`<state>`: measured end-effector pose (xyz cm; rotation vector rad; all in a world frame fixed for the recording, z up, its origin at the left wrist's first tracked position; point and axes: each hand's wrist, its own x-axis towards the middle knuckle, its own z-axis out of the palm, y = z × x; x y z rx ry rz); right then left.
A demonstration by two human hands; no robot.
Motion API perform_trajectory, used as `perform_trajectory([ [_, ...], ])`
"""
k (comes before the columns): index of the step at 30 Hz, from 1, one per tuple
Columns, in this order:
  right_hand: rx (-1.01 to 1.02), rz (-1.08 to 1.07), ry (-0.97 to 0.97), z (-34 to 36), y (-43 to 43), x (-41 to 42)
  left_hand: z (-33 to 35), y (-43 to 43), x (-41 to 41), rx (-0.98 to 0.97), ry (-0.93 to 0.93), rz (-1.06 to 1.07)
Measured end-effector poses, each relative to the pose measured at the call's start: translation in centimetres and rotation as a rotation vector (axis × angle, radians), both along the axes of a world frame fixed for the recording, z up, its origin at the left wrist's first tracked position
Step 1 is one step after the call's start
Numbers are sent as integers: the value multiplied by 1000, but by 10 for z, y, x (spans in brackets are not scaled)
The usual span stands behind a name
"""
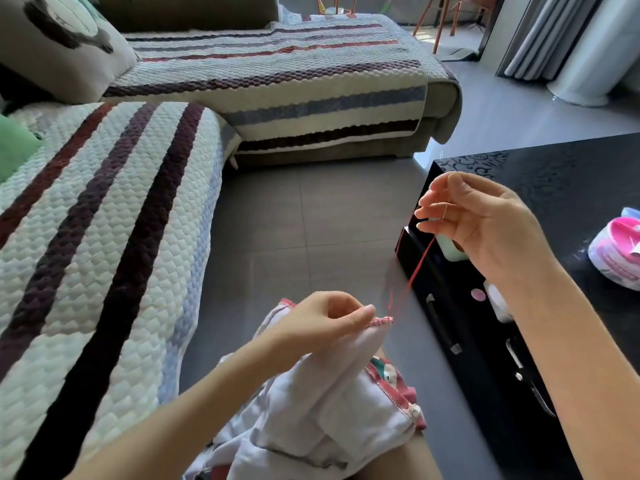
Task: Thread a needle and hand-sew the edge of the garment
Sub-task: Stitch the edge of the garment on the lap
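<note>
Garment point(346, 375) edge (red-stitched) pinched by left hand point(322, 320), right hand point(485, 223) pinching needle point(444, 212), thread point(417, 268) stretched above floor point(329, 220)

No readable text, numbers or brands anywhere. Pink-and-white tub point(614, 261) on the black bench point(571, 188), right side: any print there is too blurred to read.

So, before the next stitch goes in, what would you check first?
1. Needle pinched in right hand: ok.
2. Thread runs unbroken from right hand to stitches: ok.
3. Thread through needle's eye: cannot tell, too small.
4. Thread free of tangles near the stitches: cannot tell, blurred.
5. Left hand grips garment beside the stitches: ok.
</note>
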<state>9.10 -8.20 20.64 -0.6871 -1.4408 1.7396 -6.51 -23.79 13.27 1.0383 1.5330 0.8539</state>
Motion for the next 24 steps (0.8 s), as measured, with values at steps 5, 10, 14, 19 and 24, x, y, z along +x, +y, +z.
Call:
perform_trajectory([
  [5, 15, 60, 10, 1, -2, -9, -12, 15, 18, 171, 411, -59],
  [10, -8, -48, -28, 3, 7, -9, -17, 14, 14, 243, 344, 90],
  [14, -48, -240, -238, -19, 33, -4, -2, -3, -7, 24, -117, 132],
  [19, -685, -329, 36, -76, 72, -3, 9, -37, -33, -130, -266, 114],
  [24, -312, -686, -520, -146, 85, 7, 8, -65, -50, -185, -296, 107],
])
